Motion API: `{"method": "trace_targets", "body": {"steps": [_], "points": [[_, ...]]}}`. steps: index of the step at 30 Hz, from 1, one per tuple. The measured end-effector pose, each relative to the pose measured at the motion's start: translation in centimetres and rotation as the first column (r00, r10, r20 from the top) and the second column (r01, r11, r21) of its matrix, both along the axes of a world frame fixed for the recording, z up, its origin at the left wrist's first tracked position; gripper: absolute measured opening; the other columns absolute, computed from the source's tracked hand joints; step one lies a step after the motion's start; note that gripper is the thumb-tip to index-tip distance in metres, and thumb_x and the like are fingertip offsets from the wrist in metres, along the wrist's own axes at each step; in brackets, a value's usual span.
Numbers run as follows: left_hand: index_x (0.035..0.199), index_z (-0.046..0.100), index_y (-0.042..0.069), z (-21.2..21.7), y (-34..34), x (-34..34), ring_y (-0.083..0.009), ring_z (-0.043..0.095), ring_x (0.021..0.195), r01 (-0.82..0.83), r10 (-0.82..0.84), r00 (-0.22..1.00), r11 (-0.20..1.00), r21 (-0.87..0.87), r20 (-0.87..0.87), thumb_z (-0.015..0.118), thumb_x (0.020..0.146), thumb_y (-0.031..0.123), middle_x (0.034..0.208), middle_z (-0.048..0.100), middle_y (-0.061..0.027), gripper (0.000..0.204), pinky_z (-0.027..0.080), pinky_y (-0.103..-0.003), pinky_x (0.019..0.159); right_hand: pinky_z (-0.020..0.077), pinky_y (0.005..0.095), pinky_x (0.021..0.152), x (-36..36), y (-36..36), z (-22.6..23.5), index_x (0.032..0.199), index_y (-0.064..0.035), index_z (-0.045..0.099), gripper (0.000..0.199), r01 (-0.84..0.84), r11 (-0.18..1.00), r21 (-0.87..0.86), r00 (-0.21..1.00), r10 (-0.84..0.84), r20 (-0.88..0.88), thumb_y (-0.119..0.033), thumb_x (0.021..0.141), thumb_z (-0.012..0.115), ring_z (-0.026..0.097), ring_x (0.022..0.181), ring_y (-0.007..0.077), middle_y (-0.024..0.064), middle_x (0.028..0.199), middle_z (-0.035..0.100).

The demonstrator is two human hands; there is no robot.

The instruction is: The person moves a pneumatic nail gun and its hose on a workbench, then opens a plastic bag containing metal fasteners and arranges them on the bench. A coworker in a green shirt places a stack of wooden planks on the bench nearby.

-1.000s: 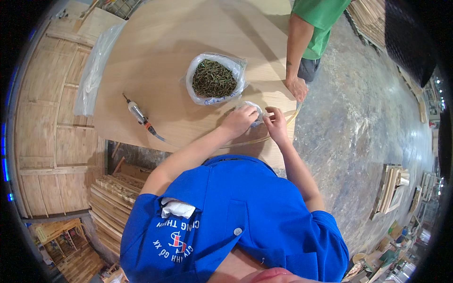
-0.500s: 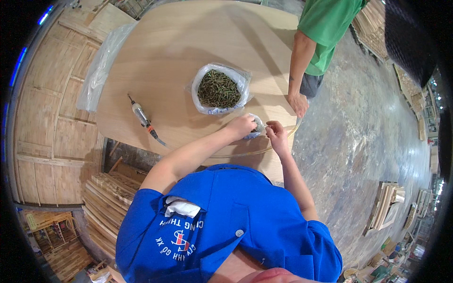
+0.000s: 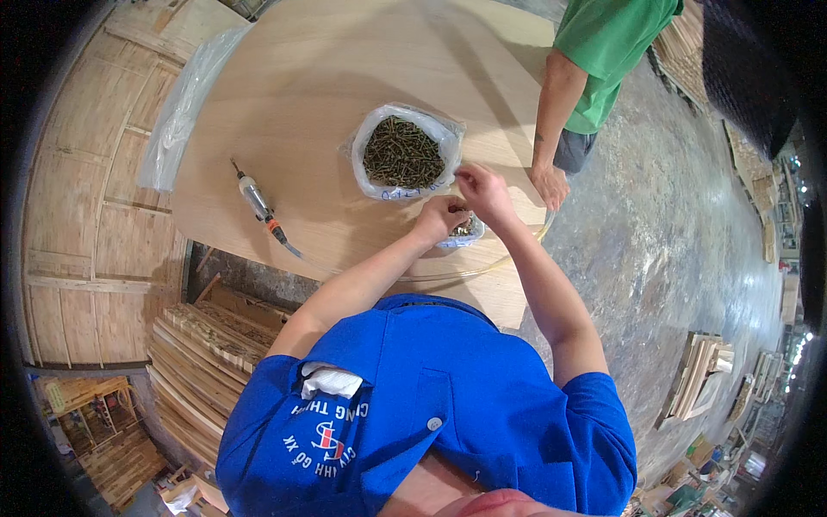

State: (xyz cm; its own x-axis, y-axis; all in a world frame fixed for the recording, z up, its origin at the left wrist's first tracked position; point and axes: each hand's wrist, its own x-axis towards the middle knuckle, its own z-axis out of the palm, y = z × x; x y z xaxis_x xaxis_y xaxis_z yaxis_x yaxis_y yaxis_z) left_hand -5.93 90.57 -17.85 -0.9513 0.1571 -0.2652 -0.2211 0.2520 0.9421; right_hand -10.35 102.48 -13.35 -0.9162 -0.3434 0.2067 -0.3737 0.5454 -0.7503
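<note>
A clear plastic bag (image 3: 448, 138), its rim folded open, stands on the wooden table full of thin dark screw-like pieces (image 3: 401, 153). In front of it, closer to me, is a smaller plastic bag (image 3: 461, 242) with small shiny metal pieces inside. At the left edge of that small bag is my left hand (image 3: 441, 217), its fingers curled together; whatever they hold is too small to make out. My right hand (image 3: 487, 194) is over the small bag's far side, fingers pinched close to the big bag's right rim. What sits in that pinch cannot be seen.
A power screwdriver (image 3: 256, 202) with a hose lies on the table's left part. The hose (image 3: 465, 274) runs along the near edge. Another person's hand (image 3: 549, 185) leans on the right edge. Plastic sheeting (image 3: 185, 112) hangs at the left; stacked boards (image 3: 194, 370) stand below.
My right hand has moved up and left, from beside the small bag toward the big bag. My left hand has shifted slightly left and up. The other person's hand stays on the table edge.
</note>
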Motion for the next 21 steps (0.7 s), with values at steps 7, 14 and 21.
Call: {"method": "trace_targets", "body": {"steps": [7, 14, 21], "points": [[0.085, 0.052, 0.005, 0.7, 0.9, 0.2, -0.0147, 0.054, 0.072, -0.306, 0.095, 0.908, 0.818, 0.487, 0.409, 0.052, 0.075, 0.001, 0.081, 0.055, -0.0025, 0.011, 0.046, -0.029, 0.068, 0.0484, 0.0384, 0.063, -3.8, -7.0, 0.1, 0.075, -0.0078, 0.055, 0.011, -0.136, 0.867, 0.480, 0.924, 0.285, -0.253, -0.018, 0.071, 0.054, 0.059, 0.071, 0.0276, 0.0093, 0.078, 0.057], [0.081, 0.052, 0.006, -0.2, 0.0, 0.9, -0.0129, 0.053, 0.074, -0.386, 0.066, 0.870, 0.709, 0.590, 0.489, 0.054, 0.077, 0.006, 0.078, 0.054, -0.0037, 0.005, 0.044, -0.027, 0.070, 0.0478, 0.0398, 0.061, -4.2, -7.4, -0.4, 0.075, -0.0053, 0.055, 0.012, -0.173, 0.929, 0.328, 0.933, 0.261, -0.247, -0.017, 0.073, 0.054, 0.059, 0.070, 0.0292, 0.0103, 0.077, 0.058], [0.088, 0.056, 0.002, -0.6, -0.5, 0.9, -0.0142, 0.055, 0.071, -0.378, 0.002, 0.854, 0.691, 0.616, 0.521, 0.051, 0.081, 0.009, 0.080, 0.058, -0.0074, 0.011, 0.047, -0.025, 0.065, 0.0471, 0.0298, 0.058, -1.1, -2.5, 0.1, 0.084, -0.0018, 0.056, 0.013, 0.059, 0.934, -0.352, 0.983, 0.008, 0.186, -0.008, 0.073, 0.059, 0.058, 0.059, 0.0168, 0.0096, 0.070, 0.061]]}}
